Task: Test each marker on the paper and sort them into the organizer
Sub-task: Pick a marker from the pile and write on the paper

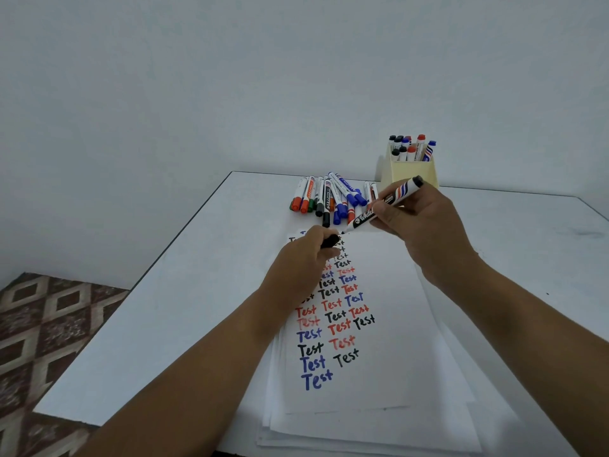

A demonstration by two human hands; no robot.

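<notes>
Midway through — right hand (425,222) grips an uncapped black marker (382,207), tip near the paper (389,324) already filled with "Test" rows; left hand (303,258) pinches its cap (329,241). Beyond the hands, a pile (333,199) waits; the organizer (410,173) looks part full.

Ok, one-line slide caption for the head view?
Right hand poises uncapped black marker over test-covered paper; left hand holds its cap.

Colours: white bench (197,291), white paper (389,291), cream organizer (412,173).
"Test" rows on paper in black, red, blue; loose markers (329,199) capped red, green, black, blue; floor (49,324) brown-beige diamond pattern.
</notes>
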